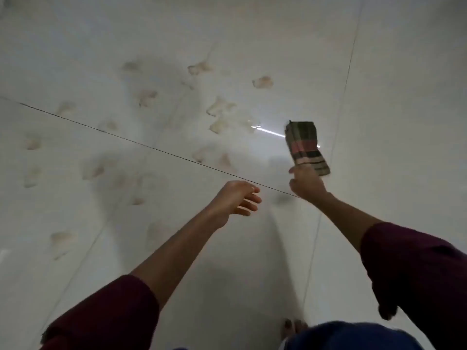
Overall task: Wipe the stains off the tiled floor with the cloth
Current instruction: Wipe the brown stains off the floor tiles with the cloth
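A folded checked cloth [306,147], green, pink and dark striped, is held at its near end by my right hand [305,181], above the white tiled floor [391,122]. Several pale brown stains [220,107] are scattered over the tiles to the left of the cloth, from the far middle to the near left. My left hand [238,198] hangs over the floor left of the right hand, fingers apart and holding nothing. Both arms wear dark maroon sleeves.
Dark grout lines [151,147] cross the floor diagonally. A bright light reflection [267,132] glints beside the cloth. My toes [294,327] and a blue garment [353,337] show at the bottom edge.
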